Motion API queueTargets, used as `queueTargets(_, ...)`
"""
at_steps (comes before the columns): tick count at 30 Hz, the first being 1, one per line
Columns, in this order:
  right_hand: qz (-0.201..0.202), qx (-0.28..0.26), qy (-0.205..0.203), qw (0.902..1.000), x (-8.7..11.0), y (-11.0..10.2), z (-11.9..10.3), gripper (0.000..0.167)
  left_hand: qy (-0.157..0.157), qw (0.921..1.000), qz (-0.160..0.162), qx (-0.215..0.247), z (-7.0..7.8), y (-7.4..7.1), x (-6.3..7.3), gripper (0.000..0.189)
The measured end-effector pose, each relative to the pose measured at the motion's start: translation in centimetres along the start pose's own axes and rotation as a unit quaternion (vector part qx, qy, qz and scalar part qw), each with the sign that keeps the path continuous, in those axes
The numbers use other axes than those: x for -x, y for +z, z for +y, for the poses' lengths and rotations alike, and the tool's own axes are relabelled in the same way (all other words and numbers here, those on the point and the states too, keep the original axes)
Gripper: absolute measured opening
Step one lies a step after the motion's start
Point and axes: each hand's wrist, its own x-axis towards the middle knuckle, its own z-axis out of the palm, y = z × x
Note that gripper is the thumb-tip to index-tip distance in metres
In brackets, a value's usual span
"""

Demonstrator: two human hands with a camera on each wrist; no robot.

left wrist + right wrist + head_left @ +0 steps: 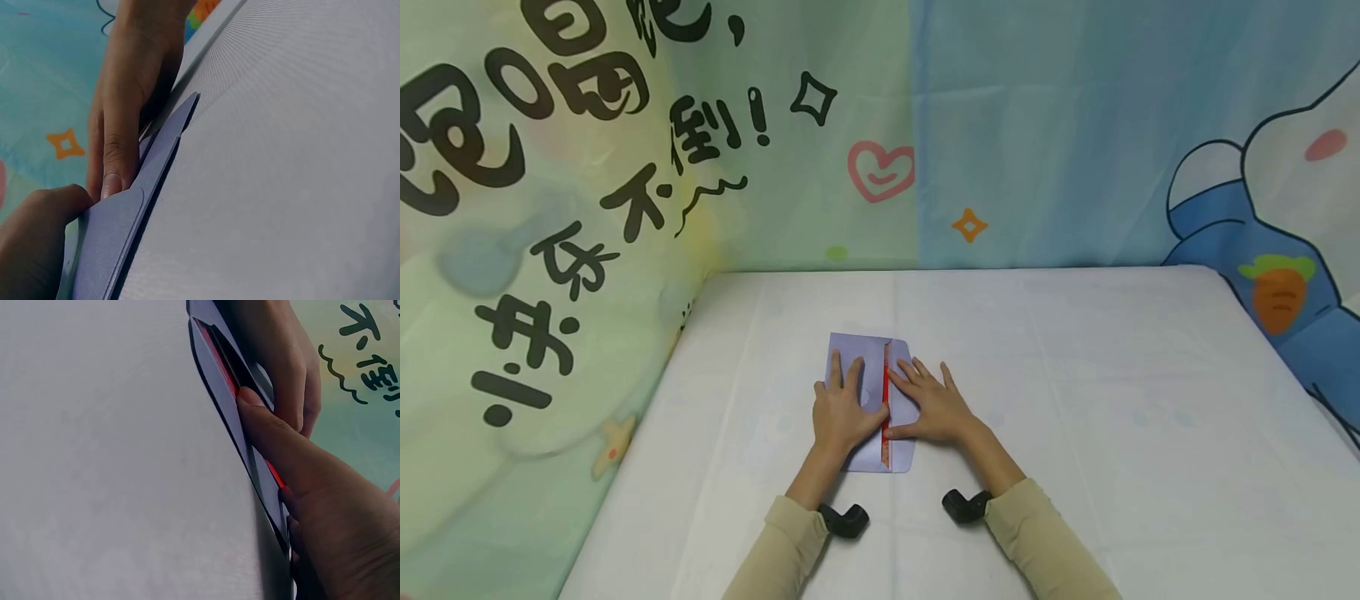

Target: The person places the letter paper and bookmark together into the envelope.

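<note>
A lavender envelope (872, 375) lies on the white table with its flap (902, 460) folded out to the right. Along the opening shows a narrow strip of a red, card-like thing (886, 379); the rest of it is hidden inside. My left hand (841, 415) rests on the envelope's body, fingers spread and pointing away, thumb near the opening. From the right, my right hand (938, 410) reaches over the flap with fingers extended. Its thumb (278, 434) touches the red edge in the right wrist view. In the left wrist view the flap (112, 231) stands slightly raised.
A white cloth covers the table (1112, 433). Printed curtains (1037, 125) hang behind it and along the left side. A black wrist device (846, 522) sits at the left cuff, and another black device (964, 507) at the right cuff.
</note>
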Motion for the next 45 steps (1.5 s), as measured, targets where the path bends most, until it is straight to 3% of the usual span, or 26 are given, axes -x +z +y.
queueTargets(6, 0.011, 0.016, -0.001, 0.9998, 0.12, 0.31, -0.04, 0.108, 0.001, 1.0, 0.005, 0.001, 0.12, 0.02, 0.17, 0.082)
queueTargets(11, 0.013, 0.019, -0.002, 0.9997, 0.32, 0.28, -0.08, 0.114, -0.005, 0.9999, -0.011, -0.007, 0.2, 0.1, 0.2, 0.083)
queueTargets(29, 0.006, 0.023, 0.0, 0.9997, 0.19, 0.23, 0.09, 0.117, -0.017, 0.999, -0.033, -0.026, 0.47, 0.0, -0.1, 0.084)
queueTargets(45, 0.007, 0.027, -0.005, 0.9996, 0.37, 0.08, 0.03, 0.113, -0.016, 0.9993, -0.006, -0.032, 0.73, 0.25, 0.11, 0.086)
